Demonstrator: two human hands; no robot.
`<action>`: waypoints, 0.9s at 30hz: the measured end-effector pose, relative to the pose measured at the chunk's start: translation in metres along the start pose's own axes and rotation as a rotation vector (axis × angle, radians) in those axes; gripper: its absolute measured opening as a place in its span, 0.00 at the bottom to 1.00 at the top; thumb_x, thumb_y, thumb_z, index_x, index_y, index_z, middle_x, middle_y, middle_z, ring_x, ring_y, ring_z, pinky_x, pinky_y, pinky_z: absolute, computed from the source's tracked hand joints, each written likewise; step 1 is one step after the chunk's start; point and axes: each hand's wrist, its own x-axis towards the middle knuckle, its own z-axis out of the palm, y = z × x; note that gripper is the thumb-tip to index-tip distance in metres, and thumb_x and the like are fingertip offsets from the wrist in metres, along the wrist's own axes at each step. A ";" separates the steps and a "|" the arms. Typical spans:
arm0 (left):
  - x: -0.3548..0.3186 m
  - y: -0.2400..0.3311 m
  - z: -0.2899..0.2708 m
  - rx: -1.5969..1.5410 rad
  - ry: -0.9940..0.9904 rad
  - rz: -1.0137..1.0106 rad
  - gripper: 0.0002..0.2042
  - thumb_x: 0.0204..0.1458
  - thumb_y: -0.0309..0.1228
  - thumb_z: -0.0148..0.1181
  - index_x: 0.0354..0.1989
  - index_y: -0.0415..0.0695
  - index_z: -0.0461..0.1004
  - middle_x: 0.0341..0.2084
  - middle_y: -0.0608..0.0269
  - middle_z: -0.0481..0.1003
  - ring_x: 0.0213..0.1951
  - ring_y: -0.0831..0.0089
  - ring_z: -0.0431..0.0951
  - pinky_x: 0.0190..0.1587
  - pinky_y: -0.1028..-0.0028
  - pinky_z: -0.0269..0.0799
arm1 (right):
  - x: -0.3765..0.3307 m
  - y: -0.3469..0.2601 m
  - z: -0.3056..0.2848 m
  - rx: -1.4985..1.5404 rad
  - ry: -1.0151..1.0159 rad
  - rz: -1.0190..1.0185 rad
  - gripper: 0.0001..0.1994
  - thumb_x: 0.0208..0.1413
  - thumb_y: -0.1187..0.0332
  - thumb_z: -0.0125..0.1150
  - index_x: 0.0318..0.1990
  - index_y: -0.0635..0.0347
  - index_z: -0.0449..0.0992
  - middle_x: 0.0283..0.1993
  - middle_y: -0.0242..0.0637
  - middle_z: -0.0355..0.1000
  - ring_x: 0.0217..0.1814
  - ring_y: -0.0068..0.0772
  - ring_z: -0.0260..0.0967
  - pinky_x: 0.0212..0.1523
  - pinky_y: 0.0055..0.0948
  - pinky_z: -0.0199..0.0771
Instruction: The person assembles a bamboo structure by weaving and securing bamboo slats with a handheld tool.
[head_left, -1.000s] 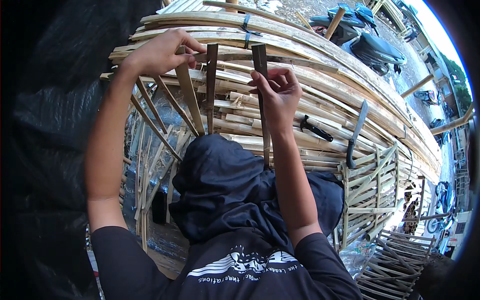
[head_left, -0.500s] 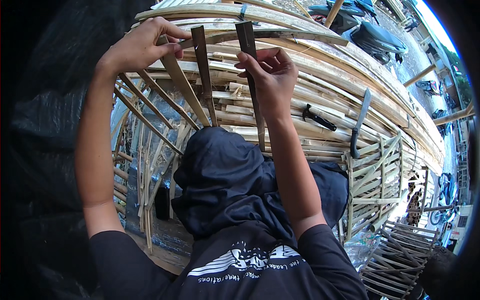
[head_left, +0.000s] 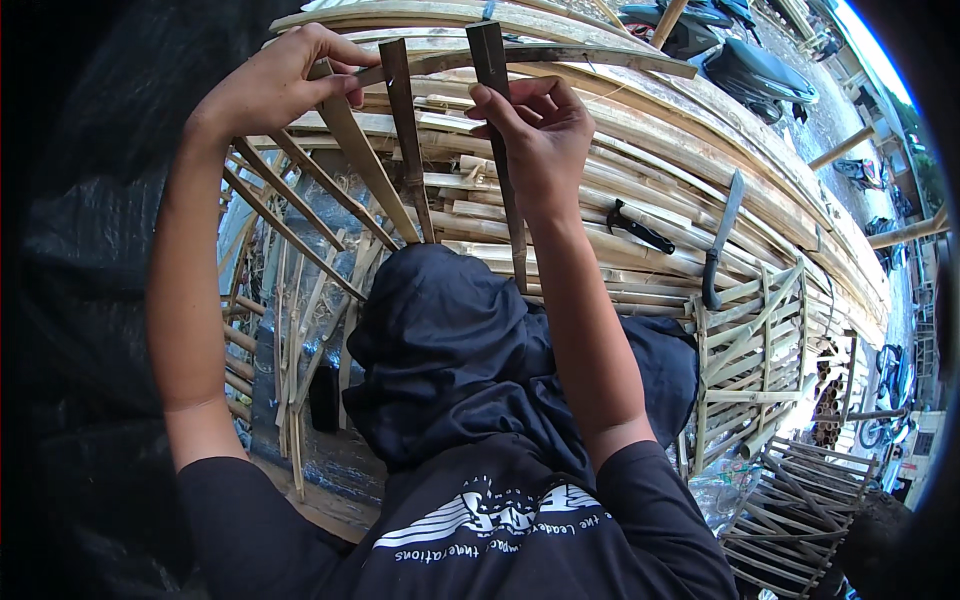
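My left hand (head_left: 275,88) is closed at the upper left, gripping a long crosswise bamboo strip (head_left: 590,56) where it meets a pale upright bamboo slat (head_left: 362,155). To the right of that hand a dark upright slat (head_left: 404,120) crosses the long strip. My right hand (head_left: 545,140) pinches another dark bamboo slat (head_left: 490,75) between thumb and fingers. This slat's top rises above the crosswise strip, and its lower end reaches down by my lap. Several more slats (head_left: 300,180) fan out below my left hand, their lower ends near my dark-clothed knee (head_left: 430,310).
Long split bamboo lengths (head_left: 640,150) lie in a pile ahead. On them rest a black-handled tool (head_left: 640,230) and a long knife (head_left: 724,235). A woven bamboo panel (head_left: 750,360) stands right of my legs, with another slatted panel (head_left: 800,520) beyond. Motorbikes (head_left: 755,80) are parked far right.
Both hands and the bamboo slats have shifted slightly upward. The slat in my right hand now stands a little higher and more over the crosswise strip. Both grips look the same.
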 end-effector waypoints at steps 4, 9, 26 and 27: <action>0.000 0.000 -0.002 -0.047 -0.022 -0.003 0.14 0.62 0.28 0.58 0.56 0.40 0.73 0.40 0.56 0.79 0.44 0.71 0.81 0.53 0.68 0.75 | 0.000 -0.001 0.000 0.009 -0.011 0.005 0.13 0.51 0.74 0.74 0.35 0.66 0.71 0.33 0.45 0.79 0.34 0.30 0.81 0.32 0.23 0.80; -0.003 0.000 0.000 -0.003 -0.003 0.000 0.15 0.62 0.29 0.58 0.56 0.41 0.73 0.40 0.57 0.80 0.45 0.71 0.81 0.53 0.69 0.74 | 0.000 -0.005 0.002 0.064 -0.020 0.095 0.22 0.52 0.75 0.73 0.50 0.69 0.67 0.38 0.45 0.78 0.37 0.33 0.80 0.33 0.26 0.83; -0.009 -0.001 -0.012 -0.126 -0.106 0.037 0.15 0.63 0.31 0.57 0.54 0.39 0.67 0.38 0.55 0.79 0.43 0.69 0.82 0.52 0.67 0.77 | 0.005 -0.008 -0.001 0.181 -0.222 0.056 0.27 0.51 0.80 0.71 0.59 0.60 0.69 0.47 0.43 0.77 0.36 0.32 0.81 0.30 0.26 0.84; -0.010 0.000 -0.015 -0.134 -0.115 0.043 0.15 0.62 0.32 0.57 0.54 0.39 0.67 0.38 0.55 0.79 0.43 0.69 0.82 0.53 0.67 0.77 | 0.005 -0.010 0.001 0.179 -0.221 0.045 0.26 0.51 0.80 0.71 0.58 0.60 0.69 0.47 0.44 0.77 0.36 0.33 0.81 0.30 0.27 0.85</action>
